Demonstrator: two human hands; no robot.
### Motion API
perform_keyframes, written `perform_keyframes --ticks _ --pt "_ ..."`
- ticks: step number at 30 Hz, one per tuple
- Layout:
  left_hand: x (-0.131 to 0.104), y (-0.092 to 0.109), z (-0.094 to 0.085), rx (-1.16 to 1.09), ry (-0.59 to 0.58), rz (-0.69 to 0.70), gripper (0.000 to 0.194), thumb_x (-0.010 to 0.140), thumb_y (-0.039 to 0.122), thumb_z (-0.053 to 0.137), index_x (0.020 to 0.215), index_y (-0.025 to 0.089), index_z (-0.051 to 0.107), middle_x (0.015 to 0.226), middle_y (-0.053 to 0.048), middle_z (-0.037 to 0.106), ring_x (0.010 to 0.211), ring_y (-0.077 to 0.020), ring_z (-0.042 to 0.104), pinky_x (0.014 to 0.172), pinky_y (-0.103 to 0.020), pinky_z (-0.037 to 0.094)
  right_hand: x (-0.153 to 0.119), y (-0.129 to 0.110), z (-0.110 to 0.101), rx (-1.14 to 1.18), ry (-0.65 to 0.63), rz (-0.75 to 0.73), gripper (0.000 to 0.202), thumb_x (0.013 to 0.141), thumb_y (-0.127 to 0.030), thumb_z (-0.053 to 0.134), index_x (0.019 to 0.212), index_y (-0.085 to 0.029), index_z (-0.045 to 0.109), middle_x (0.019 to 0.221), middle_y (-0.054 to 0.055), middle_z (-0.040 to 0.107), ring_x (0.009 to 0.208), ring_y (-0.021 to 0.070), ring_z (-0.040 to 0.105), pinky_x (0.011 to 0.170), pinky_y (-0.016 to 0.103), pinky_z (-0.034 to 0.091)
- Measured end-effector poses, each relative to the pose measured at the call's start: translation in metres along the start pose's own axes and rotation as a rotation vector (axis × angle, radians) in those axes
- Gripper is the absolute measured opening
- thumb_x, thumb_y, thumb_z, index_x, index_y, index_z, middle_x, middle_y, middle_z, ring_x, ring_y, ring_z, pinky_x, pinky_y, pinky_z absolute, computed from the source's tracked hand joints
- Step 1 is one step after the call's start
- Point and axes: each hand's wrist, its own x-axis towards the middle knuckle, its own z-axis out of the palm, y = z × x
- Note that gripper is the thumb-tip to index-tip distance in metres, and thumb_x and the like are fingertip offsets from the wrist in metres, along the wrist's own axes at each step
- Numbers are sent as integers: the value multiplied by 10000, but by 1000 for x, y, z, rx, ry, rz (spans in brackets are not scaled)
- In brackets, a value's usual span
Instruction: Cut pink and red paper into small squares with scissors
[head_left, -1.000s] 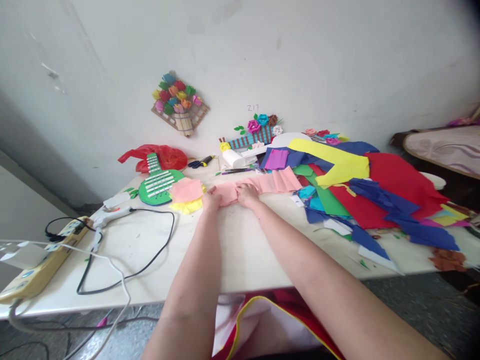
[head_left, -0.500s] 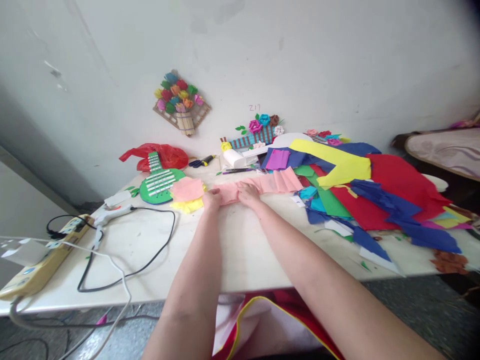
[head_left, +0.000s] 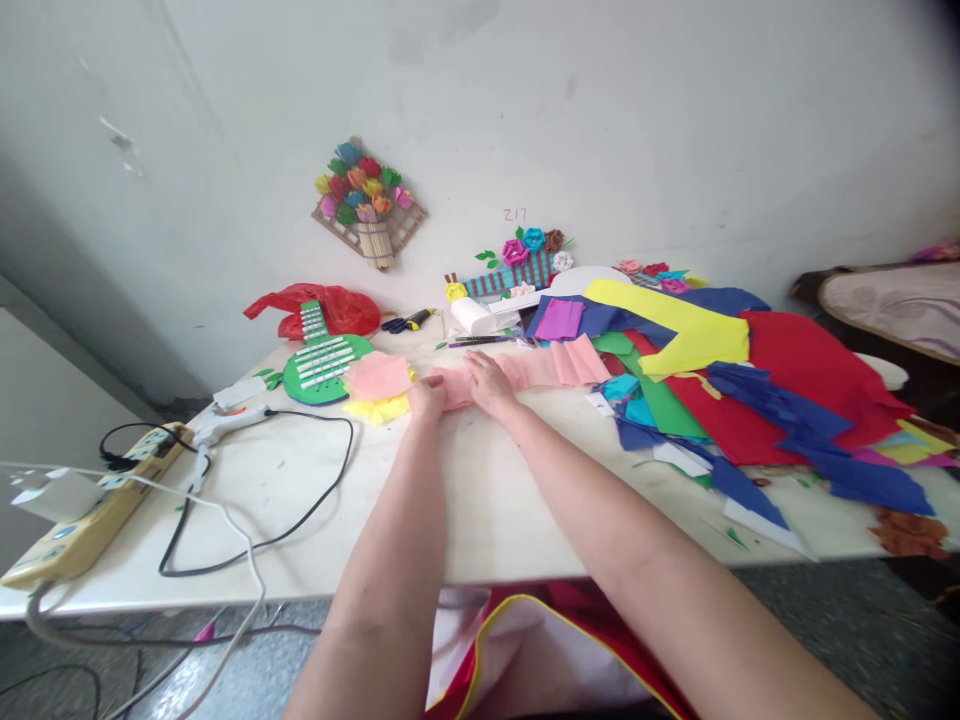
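A long pink crepe paper strip lies across the middle of the table, its right part loosely folded. My left hand has its fingers closed on the strip's left end. Farther right along the strip, my right hand lies on the paper with its fingers stretched out. Just left of my left hand are loose pink sheets on top of yellow paper. A green guitar-shaped craft with white strips rests beside them.
Coloured paper is piled at the right. A glue gun, its black cable and a power strip occupy the left. Yellow-black pliers, a white roll and pens lie behind the strip.
My right hand has shifted slightly left along the pink strip, and its fingers are now flatter. My left hand stays at the strip's left end. The view has moved slightly.
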Motion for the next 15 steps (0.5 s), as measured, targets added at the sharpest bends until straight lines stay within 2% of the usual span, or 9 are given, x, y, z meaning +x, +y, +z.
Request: perform_keyframes --ticks 3,7,11,15 --pt "0 0 0 -1 -4 6 450 682 40 580 1116 95 690 1018 -141 715 994 -220 663 839 -248 488 -2 -9 5 6 -121 -66 516 962 -223 235 1422 -66 407 1518 97 342 1420 178 239 1164 311 179" --pt "1 -2 1 -45 -9 -56 517 664 33 595 1175 79 651 987 -139 719 945 -214 677 791 -237 502 -5 -12 11 -25 -376 7 589 984 -413 196 1474 -112 327 1547 81 279 1437 223 199 1171 371 143" --pt "0 -3 -1 -112 59 -42 699 623 11 629 1312 72 533 1129 -137 676 1000 -209 659 800 -219 502 -6 -13 9 -50 -430 40 628 977 -465 135 1508 -147 240 1578 40 186 1459 218 99 1176 372 80" --pt "-3 0 -4 -138 73 -82 843 628 13 644 1425 63 373 1103 -129 680 944 -204 674 752 -215 513 -7 -15 5 -69 -473 54 647 969 -483 114 1523 -154 177 1592 17 113 1463 217 48 1174 373 54"
